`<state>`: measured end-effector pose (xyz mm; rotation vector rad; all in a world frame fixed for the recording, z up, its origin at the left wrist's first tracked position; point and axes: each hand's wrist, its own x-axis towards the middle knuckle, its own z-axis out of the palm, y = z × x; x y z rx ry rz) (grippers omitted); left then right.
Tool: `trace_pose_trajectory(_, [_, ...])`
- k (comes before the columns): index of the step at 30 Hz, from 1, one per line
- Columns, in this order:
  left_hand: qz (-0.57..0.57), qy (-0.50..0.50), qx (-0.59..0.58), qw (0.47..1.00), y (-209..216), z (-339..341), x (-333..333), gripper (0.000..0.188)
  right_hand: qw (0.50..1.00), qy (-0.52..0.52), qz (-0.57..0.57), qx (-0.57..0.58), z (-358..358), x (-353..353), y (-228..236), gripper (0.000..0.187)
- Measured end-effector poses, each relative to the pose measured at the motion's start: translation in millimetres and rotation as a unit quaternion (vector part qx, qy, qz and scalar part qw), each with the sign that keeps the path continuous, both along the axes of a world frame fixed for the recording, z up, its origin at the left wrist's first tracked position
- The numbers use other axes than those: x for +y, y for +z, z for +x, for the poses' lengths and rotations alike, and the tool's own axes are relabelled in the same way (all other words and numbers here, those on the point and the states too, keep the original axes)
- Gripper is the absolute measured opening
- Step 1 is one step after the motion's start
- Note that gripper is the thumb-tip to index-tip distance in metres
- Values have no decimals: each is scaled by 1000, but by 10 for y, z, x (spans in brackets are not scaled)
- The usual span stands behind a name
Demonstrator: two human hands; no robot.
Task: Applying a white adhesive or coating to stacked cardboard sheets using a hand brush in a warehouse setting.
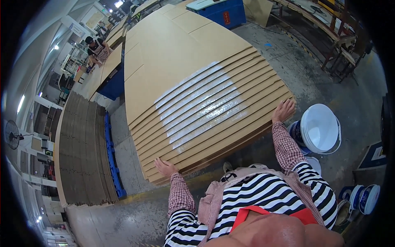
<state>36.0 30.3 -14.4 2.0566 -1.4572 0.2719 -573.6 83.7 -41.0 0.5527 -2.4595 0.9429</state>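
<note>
A large stack of brown cardboard sheets (164,53) lies before me, its near sheets fanned out in stepped strips. Across the middle of these strips spreads a shiny, whitish wet patch (201,105). My left hand (166,167) rests on the near left corner of the fanned sheets, fingers extended over the top. On the near right corner lies my right hand (284,110), its fingers apart and slightly bent on the cardboard. Both palms are by the sheets' edges; the undersides of my hands are hidden.
Right of the stack stands an open white bucket (321,128) atop a dark blue one. More buckets (367,199) sit lower right. A tall cardboard pile (82,152) on a blue pallet (114,160) stands left. Another person (98,49) works at the far left.
</note>
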Motion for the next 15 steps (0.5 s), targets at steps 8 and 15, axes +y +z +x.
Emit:
trace_pose_trajectory(8, [-20,-5,-10,1000,65,-40,31,39,1000,-11,19,-12,5,11,48,57])
trace_pose_trajectory(15, [-6,3,-24,1000,65,-54,38,39,1000,-11,26,-6,-24,23,3,58])
